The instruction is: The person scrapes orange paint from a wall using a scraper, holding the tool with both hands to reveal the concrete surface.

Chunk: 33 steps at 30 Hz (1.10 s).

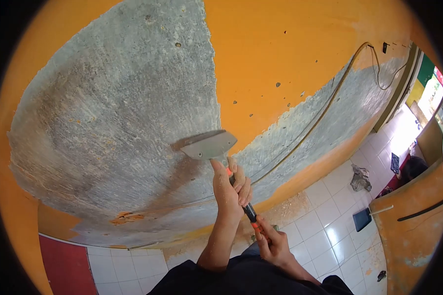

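Note:
A long-handled wall scraper point(210, 145) with a broad grey metal blade is held up against the wall. Its blade lies at the border between bare grey plaster point(133, 98) and orange paint point(261, 59). My left hand point(229, 187) is wrapped round the handle just below the blade, thumb pointing up along it. Lower down, my right hand point(273, 242) grips the black and orange end of the same handle. A dark shadow of the tool falls on the plaster to the left.
A yellowish hose point(325, 108) hangs along the wall at the right. Paint debris point(290, 209) lies on the white tiles point(310, 241). A crumpled plastic bag point(361, 178), a dustpan point(362, 219) and an orange partition point(418, 231) are at the right, with a person's dark-haired head point(413, 168) beyond.

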Each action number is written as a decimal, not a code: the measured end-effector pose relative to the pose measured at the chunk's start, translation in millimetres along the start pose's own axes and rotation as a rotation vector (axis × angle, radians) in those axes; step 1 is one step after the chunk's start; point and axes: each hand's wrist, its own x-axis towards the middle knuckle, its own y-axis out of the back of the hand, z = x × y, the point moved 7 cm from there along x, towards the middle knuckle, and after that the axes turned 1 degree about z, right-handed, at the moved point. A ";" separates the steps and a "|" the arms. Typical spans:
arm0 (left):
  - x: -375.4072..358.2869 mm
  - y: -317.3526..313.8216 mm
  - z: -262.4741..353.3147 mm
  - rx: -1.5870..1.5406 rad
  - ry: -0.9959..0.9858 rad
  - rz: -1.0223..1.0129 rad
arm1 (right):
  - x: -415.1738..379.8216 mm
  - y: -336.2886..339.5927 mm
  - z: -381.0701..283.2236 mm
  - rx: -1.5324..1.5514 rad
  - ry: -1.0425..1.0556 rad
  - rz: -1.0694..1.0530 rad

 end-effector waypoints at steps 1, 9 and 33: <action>-1.6 4.9 -3.6 -0.014 0.024 -0.001 | -4.1 -2.2 -2.7 0.015 -0.028 -0.002; 0.1 0.5 0.8 -0.079 0.044 -0.027 | 1.0 1.3 -13.2 -0.048 0.009 0.027; 0.1 -2.8 -2.3 -0.224 0.056 -0.091 | -2.2 4.0 -22.2 -0.078 -0.065 -0.068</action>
